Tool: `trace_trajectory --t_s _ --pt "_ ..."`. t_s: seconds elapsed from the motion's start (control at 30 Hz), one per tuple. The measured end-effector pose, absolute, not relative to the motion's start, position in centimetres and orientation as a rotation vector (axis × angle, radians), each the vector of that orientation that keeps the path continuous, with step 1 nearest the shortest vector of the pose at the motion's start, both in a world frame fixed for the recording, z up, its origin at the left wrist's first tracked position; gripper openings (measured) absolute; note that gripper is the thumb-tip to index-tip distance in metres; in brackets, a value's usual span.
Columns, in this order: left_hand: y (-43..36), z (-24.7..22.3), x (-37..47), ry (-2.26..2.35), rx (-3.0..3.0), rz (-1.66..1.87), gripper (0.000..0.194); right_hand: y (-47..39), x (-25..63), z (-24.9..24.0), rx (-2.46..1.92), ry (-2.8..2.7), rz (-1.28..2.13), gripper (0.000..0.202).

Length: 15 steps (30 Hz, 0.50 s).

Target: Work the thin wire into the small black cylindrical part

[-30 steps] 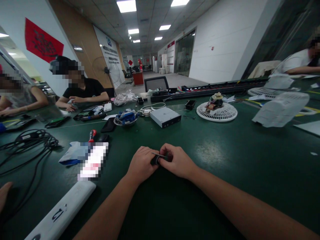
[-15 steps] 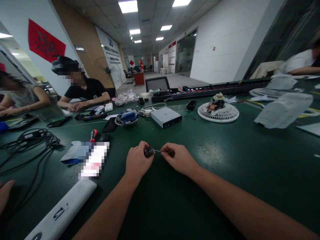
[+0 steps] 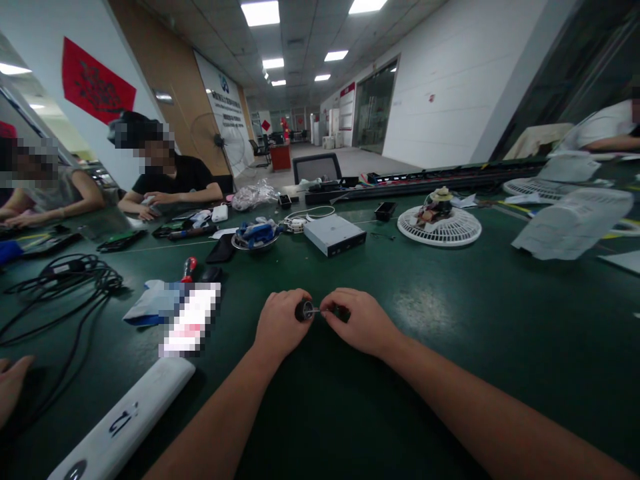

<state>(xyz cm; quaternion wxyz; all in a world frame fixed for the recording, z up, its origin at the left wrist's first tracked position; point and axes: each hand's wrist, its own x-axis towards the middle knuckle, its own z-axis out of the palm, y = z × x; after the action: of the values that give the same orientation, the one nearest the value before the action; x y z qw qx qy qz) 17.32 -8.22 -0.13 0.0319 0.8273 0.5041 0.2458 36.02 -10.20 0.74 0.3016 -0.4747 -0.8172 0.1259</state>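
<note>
A: Left hand (image 3: 283, 323)?

B: Curled closed around a small, dark, cylindrical piece with a round, pale-rimmed end (image 3: 303, 309). That end faces right.

A: Right hand (image 3: 357, 317)?

B: Thumb and forefinger pinched together on a thin, silvery, straight rod (image 3: 315, 311); other fingers loosely bent. Rod points at the rim. Whether its tip sits inside, cannot tell; too small.

A: Position?

B: Both pieces between the hands, over the near middle of the glossy, dark-green tabletop (image 3: 320, 400). Contact with the surface unclear.

A: Main risk?

B: Slipping off line, I'd judge. Neither wrist looks braced, so a small tilt of either could send the rod scraping the rim or into the left fingertips.

A: Drops?

B: Possible. The pinch covers little of the rod; a loosened thumb would free it, and a smooth top might let it roll.

A: Anything to knock?

B: Little close by. The flat, grey-white metal box with a black front (image 3: 334, 233) lies well beyond the fingers.
</note>
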Motion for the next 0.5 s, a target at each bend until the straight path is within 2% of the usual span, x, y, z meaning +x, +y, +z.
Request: trace_trajectory --t_s 0.1,0.23,0.5 --pt "-8.37 0.05 17.40 1.516 2.575 0.719 0.007 -10.20 35.84 0.71 -1.316 -2.154 0.224 0.011" --pt "-8.52 0.20 17.45 1.613 2.542 0.701 0.015 -10.03 36.19 0.98 -1.421 -2.211 0.104 0.010" --pt "-8.51 0.43 17.22 1.614 2.551 0.661 0.018 -10.81 35.67 1.37 -1.247 -2.353 0.166 0.014"
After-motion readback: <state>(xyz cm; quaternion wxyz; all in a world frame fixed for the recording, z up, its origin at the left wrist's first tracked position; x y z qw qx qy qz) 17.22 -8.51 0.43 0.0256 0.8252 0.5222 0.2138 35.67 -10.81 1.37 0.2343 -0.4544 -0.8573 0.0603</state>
